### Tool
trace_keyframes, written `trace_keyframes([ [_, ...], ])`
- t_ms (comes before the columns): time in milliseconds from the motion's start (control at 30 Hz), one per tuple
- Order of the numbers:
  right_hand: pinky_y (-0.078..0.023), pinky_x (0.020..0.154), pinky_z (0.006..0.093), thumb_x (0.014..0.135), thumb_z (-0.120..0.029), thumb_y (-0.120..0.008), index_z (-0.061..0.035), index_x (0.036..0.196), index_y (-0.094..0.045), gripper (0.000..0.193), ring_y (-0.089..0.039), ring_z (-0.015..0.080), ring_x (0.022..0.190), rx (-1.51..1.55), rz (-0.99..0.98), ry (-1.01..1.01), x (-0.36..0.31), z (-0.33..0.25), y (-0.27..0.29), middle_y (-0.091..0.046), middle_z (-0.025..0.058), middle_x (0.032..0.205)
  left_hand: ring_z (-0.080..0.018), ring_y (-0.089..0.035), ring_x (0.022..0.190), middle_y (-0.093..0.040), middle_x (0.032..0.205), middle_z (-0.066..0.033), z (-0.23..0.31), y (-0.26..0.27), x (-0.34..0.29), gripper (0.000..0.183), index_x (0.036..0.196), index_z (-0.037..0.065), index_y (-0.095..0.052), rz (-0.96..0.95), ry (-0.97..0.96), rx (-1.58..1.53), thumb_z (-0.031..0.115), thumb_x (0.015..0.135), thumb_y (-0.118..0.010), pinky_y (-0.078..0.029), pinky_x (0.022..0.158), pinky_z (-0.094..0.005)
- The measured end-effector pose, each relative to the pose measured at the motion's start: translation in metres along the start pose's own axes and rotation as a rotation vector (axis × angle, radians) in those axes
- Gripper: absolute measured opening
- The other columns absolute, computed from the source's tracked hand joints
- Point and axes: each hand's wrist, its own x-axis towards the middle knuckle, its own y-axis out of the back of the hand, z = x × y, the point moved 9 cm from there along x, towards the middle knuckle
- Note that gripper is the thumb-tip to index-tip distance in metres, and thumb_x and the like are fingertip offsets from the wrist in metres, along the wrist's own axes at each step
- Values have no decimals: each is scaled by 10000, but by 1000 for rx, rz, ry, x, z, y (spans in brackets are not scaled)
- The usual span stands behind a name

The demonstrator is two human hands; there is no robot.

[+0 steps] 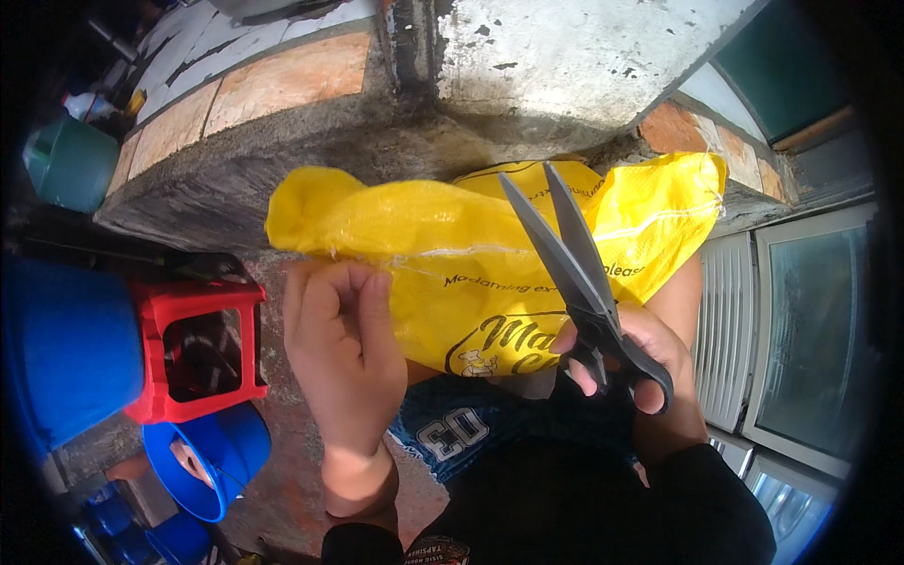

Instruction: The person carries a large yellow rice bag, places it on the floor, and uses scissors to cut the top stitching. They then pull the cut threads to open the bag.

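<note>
Across my lap lies a yellow woven plastic sack [471, 282] with black printing and a white stitched seam along its upper part. My left hand [344, 330] is closed in a pinch at the seam's left part, where loose threads show; whether it grips the cloth or only a thread is hard to see. In my right hand [645, 344] is a pair of scissors [579, 254] with black handles. Their dark blades point up and away, slightly parted, over the right part of the sack, and my fingers go through the handle loops.
A tiled concrete ledge [282, 89] runs ahead of me, with a green container [80, 165] at its far left. On the left stand a red plastic stool [252, 325], a large blue tub [71, 348] and a blue bucket [240, 447]. Framed glass panels [815, 330] are at right.
</note>
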Motion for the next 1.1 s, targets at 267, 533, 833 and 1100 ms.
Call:
trace_keyframes([
  [267, -438, 598, 192, 776, -786, -679, 43, 1311, -511, 1001, -604, 88, 681, -146, 72, -57, -7, 5, 4, -617, 62, 892, -219, -562, 771, -580, 894, -95, 2, 13, -18, 127, 922, 8, -628, -45, 161, -110, 66, 900, -740, -443, 700, -304],
  [533, -439, 657, 234, 829, -583, -788, 92, 1376, -493, 917, -574, 118, 736, -84, -17, -15, -1, 2, -3, -608, 24, 898, -290, -592, 898, -605, 926, -91, 23, -5, 4, 318, 941, 71, -652, 124, -132, 383, 222, 768, -872, -410, 808, -404],
  [833, -426, 583, 171, 756, -773, -701, 33, 1306, -520, 993, -603, 70, 674, -155, 82, -29, -5, -3, 1, -623, 62, 909, -288, -648, 847, -696, 894, -77, 32, 12, 52, 72, 852, 60, -687, 22, -642, 489, 81, 817, -747, -454, 793, -404],
  [1100, -421, 603, 180, 788, -674, -758, 47, 1340, -507, 942, -589, 76, 692, -93, 59, -36, -8, -4, -5, -628, 52, 906, -130, -620, 897, -699, 998, -116, 17, 93, 94, 176, 1058, 9, -726, 316, -229, 154, 117, 923, -756, -499, 810, -289],
])
